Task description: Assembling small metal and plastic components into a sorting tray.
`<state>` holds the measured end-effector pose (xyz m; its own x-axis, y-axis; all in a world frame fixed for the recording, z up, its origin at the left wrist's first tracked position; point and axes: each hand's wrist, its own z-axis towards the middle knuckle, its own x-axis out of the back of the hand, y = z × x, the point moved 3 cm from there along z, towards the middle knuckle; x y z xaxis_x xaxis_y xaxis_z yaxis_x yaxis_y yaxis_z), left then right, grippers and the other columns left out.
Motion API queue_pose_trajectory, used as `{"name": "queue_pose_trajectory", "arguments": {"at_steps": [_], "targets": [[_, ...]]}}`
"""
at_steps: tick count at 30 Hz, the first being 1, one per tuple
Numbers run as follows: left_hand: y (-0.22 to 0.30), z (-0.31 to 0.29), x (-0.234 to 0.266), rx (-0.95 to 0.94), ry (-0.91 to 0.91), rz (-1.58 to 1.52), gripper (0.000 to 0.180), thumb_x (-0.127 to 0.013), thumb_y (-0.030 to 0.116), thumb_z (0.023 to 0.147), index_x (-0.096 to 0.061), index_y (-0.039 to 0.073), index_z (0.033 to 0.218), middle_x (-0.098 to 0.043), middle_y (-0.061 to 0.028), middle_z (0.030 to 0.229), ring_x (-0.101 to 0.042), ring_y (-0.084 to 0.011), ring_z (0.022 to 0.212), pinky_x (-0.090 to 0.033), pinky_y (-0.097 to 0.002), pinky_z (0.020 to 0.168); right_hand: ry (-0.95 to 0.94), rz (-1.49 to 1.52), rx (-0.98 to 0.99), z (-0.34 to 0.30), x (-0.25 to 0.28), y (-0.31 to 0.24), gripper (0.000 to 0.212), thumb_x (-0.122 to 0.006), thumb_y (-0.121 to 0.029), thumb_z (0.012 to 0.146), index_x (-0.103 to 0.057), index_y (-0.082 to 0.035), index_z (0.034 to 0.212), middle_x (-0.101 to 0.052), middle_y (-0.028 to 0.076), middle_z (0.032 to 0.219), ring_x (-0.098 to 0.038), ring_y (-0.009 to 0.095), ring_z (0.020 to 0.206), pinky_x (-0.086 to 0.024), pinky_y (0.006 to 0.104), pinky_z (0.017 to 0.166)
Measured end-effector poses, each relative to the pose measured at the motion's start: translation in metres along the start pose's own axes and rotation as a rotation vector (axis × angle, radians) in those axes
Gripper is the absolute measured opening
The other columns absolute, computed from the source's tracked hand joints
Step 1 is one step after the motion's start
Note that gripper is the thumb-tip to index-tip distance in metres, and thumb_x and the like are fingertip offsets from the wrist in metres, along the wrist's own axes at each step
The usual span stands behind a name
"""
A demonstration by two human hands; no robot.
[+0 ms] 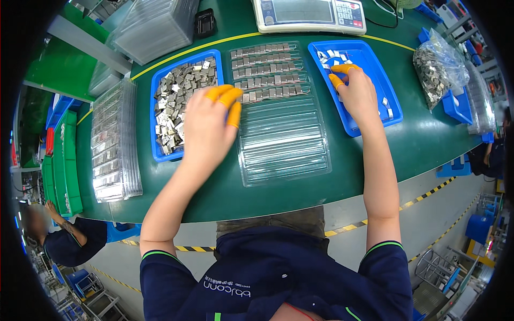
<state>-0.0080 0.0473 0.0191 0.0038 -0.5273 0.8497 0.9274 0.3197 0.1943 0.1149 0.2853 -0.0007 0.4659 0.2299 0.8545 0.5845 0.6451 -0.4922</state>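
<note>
I log left hand (209,127) at left edge of clear ribbed tray (284,140), beside rows of grey metal pieces (270,68); grip: cannot tell. Right hand (357,95): thumb, forefinger parted near white pieces (336,54) in blue tray (376,69).

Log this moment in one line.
left hand: by lowest filled row of clear grooved tray | right hand: in right-hand blue tray, near small white pieces | grips: unclear

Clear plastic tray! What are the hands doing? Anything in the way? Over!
Left hand at clear plastic tray, hiding part of its left edge. Right hand in right blue tray, near white pieces; grips unclear. Metal pieces in upper rows.
</note>
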Motion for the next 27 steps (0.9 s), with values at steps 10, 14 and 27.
{"name": "queue_pose_trajectory", "arguments": {"at_steps": [10, 14, 27], "targets": [[-0.081, -0.022, 0.024, 0.380, 0.028, 0.059, 0.017, -0.064, 0.009, 0.073, -0.066, 0.005, 0.089, -0.061, -0.0115, 0.088, -0.055, -0.0281, 0.083, -0.045, -0.0352, 0.073, -0.043, -0.025, -0.081, 0.004, 0.001, 0.007, 0.023, -0.063, -0.011, 0.077, -0.063, 0.002, 0.096, -0.061, 0.019, 0.094, -0.058, 0.031, 0.085, -0.046, 0.0367, 0.076], [-0.072, -0.024, 0.020, 0.283, 0.074, -0.033, 0.016, -0.064, 0.009, 0.074, -0.066, 0.004, 0.089, -0.061, -0.0111, 0.087, -0.056, -0.0278, 0.082, -0.045, -0.0351, 0.074, 0.116, -0.072, 0.315, 0.014, -0.010, 0.014, 0.025, -0.060, -0.010, 0.079, -0.061, 0.002, 0.101, -0.059, 0.018, 0.096, -0.055, 0.031, 0.086, -0.044, 0.0379, 0.077], [-0.083, -0.027, 0.025, 0.241, -0.150, -0.181, 0.018, -0.064, 0.009, 0.074, -0.065, 0.000, 0.090, -0.062, -0.0097, 0.099, -0.054, -0.0252, 0.096, -0.042, -0.0317, 0.086, 0.010, -0.072, 0.149, 0.016, -0.021, 0.021, 0.018, -0.061, -0.004, 0.076, -0.060, 0.003, 0.093, -0.059, 0.016, 0.087, -0.058, 0.028, 0.075, -0.046, 0.0344, 0.067]]}}
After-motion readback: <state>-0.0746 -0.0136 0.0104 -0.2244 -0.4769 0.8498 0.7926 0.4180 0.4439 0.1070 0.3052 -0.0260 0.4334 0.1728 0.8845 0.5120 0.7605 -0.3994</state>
